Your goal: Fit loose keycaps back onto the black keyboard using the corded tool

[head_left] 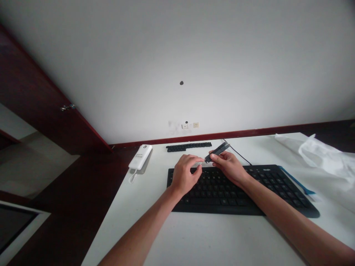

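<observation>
A black keyboard (222, 190) lies on the white table, below both hands. My right hand (227, 164) is closed on a dark, narrow object (217, 152), held tilted above the keyboard's top edge. Close to that object's lower left end is my left hand (188, 173), its thumb and index finger bent towards each other; whether something small is between their tips is hard to make out. Behind the hands, a row of small black keys (188, 146) lies near the table's far edge.
A white power bank (141, 158) with a short cable sits at the table's far left. A blue tool (298, 181) rests by the keyboard's right end. White plastic wrapping (324, 159) covers the right side. A thin black cable (238, 153) runs behind the keyboard.
</observation>
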The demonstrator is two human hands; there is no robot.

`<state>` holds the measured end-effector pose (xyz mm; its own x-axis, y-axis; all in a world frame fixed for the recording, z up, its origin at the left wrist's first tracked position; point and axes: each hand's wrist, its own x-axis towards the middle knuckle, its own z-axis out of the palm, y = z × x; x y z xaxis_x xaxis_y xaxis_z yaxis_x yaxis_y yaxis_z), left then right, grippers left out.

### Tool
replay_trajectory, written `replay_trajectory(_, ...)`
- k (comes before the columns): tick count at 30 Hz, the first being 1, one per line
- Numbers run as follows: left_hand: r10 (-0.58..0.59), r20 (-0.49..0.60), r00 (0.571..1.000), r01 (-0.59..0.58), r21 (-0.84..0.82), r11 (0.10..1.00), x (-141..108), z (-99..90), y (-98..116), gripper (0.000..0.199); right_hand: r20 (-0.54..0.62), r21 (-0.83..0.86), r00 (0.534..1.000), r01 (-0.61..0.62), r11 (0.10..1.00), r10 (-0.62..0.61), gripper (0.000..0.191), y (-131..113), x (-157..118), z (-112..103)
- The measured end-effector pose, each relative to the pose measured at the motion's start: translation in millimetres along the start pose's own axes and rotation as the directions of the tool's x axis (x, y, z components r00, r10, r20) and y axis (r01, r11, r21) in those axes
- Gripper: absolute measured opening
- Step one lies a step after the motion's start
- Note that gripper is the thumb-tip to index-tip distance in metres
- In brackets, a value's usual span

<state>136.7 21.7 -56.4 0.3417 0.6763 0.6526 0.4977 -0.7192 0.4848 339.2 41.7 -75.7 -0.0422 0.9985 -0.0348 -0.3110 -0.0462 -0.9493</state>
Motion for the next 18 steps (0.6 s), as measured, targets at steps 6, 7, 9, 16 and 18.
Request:
replay_trajectory(6, 0.006, -0.023, 1.000, -0.006, 0.020, 1.000, -0.2, 0.5, -1.8, 0.020, 0.030, -0.033, 0.999, 0.038, 0.999, -0.037, 0.038, 3.7, 0.7, -2.6)
replay_trajectory(7, 0.007, -0.025, 1.000, -0.007, 0.024, 1.000, -0.1, 0.3, -2.0, 0.019, 0.035, -0.037, 0.999, 0.041, 0.998, -0.040, 0.038, 4.3, 0.9, -2.9)
replay_trajectory(9, 0.010, -0.032, 0.999, -0.009, 0.029, 1.000, -0.1, 0.0, -2.4, 0.019, 0.042, -0.039, 0.998, 0.042, 0.998, -0.040, 0.037, 4.8, 1.1, -3.1)
replay_trajectory(16, 0.005, -0.074, 0.997, -0.002, 0.038, 0.999, -0.4, -0.3, -3.0, 0.019, 0.052, -0.015, 0.998, 0.030, 0.999, -0.029, 0.038, 3.5, 0.6, -1.6)
replay_trajectory(18, 0.015, -0.056, 0.998, -0.013, 0.045, 0.999, -0.3, -0.3, -2.4, 0.019, 0.041, -0.004, 0.999, 0.025, 1.000, -0.025, 0.039, 3.4, 0.7, -1.3)
